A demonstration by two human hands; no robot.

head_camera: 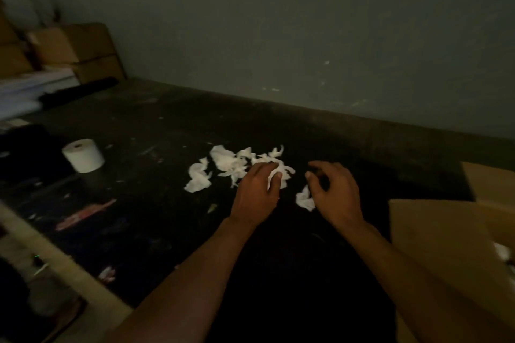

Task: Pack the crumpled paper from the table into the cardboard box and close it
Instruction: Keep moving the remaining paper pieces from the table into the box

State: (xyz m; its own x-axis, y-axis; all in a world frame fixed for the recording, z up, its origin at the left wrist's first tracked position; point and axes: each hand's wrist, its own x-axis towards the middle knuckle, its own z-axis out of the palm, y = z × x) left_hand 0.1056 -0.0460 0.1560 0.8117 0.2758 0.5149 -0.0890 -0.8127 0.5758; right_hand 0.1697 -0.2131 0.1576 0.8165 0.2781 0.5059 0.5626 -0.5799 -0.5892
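Dimly lit as the room is, the white paper stands out well against the dark table. It lies in a loose, crumpled scatter near the table's middle, with one piece a little apart at the left end. The person's left hand is down on the right end of the scatter, with fingers and thumb curled round a scrap that shows white between them. The right hand hovers just beside it, fingers loosely bent and apart, gripping nothing that I can see. A small wad lies on the table right at its thumb side, though I cannot tell if they touch.

The box sits at the table's right edge, near the right forearm. Its flaps are up and a bit of white paper shows inside at the frame's edge.

Further left stands an upright white roll, well apart from the scatter. Brown cartons are stacked in the far left corner against the grey wall.
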